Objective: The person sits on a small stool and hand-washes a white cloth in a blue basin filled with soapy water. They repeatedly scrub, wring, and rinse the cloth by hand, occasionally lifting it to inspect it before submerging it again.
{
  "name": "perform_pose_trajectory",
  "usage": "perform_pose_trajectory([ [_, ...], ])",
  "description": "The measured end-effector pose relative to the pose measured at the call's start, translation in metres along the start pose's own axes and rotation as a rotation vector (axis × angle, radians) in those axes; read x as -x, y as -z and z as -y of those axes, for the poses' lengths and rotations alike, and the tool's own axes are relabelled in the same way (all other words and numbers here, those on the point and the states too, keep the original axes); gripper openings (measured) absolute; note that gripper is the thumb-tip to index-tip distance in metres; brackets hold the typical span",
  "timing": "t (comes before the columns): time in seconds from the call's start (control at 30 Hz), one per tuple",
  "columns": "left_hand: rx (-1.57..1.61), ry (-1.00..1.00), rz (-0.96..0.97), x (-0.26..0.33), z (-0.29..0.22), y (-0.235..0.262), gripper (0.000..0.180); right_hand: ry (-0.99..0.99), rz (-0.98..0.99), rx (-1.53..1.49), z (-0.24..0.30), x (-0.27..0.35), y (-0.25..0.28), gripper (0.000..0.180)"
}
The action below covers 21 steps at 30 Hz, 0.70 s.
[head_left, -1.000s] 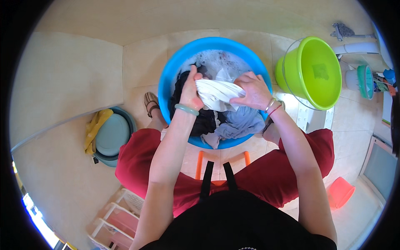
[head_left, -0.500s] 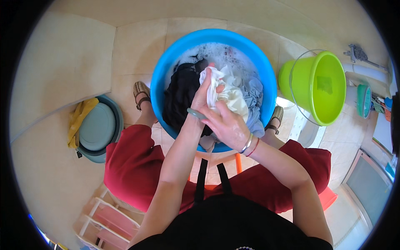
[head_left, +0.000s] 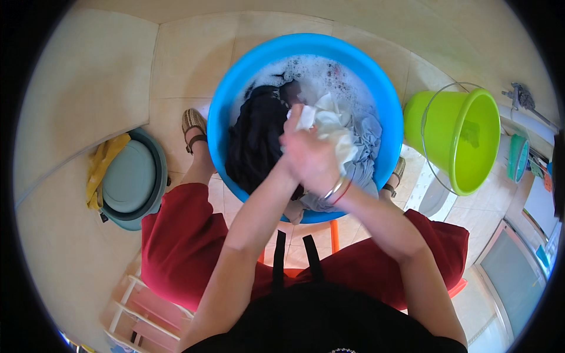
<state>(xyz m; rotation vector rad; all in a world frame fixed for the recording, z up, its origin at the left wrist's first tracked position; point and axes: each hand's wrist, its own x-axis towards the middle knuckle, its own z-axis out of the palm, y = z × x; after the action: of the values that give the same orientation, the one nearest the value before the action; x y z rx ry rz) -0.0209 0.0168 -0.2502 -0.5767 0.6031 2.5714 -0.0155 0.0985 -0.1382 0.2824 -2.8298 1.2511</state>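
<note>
A blue tub (head_left: 215, 126) holds soapy water and wet clothes. Above it my two hands are pressed together around a white cloth (head_left: 306, 117). My left hand (head_left: 289, 134) is wrapped round it, and a bit of the fabric pokes out past the fingers. My right hand (head_left: 316, 163), somewhat smeared by motion, lies closed over the left hand and the same cloth, hiding most of it. Right beside the hands is a heap of cream-white fabric (head_left: 335, 138). Black clothing (head_left: 256, 135) fills the tub's left side, and grey-blue clothing (head_left: 366, 153) lies at its right.
A green bucket (head_left: 432, 117) with a wire handle lies tipped on the right. At the left, grey-green basins (head_left: 129, 182) lean by the wall with a yellow cloth (head_left: 106, 165). A pink-and-white rack (head_left: 150, 315) stands at the lower left. My knees flank the tub.
My right hand has closed over the left hand and the white cloth; its fingers were more spread before. The whole view has shifted slightly.
</note>
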Motion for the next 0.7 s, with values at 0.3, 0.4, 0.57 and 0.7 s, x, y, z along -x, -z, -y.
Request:
perform_pose_trajectory([
  [0.3, -0.355, -0.062, -0.420, -0.017, -0.003, -0.063, 0.032, -0.383, 0.023, 0.078, -0.152, -0.055, 0.008, 0.019],
  [0.4, -0.615, -0.286, -0.425, -0.046, -0.047, -0.041, 0.048, -0.157, -0.185, -0.035, -0.151, -0.064, 0.020, 0.019],
  [0.57, -1.903, -0.432, -0.194, -0.055, -0.032, 0.006, 0.067, -0.015, 0.069, 0.242, -0.147, -0.041, -0.042, 0.041],
  [0.7, -1.853, 0.146, -0.220, -0.077, -0.038, -0.001, 0.052, -0.255, 0.319, 0.439, -0.157, -0.046, -0.068, 0.044],
])
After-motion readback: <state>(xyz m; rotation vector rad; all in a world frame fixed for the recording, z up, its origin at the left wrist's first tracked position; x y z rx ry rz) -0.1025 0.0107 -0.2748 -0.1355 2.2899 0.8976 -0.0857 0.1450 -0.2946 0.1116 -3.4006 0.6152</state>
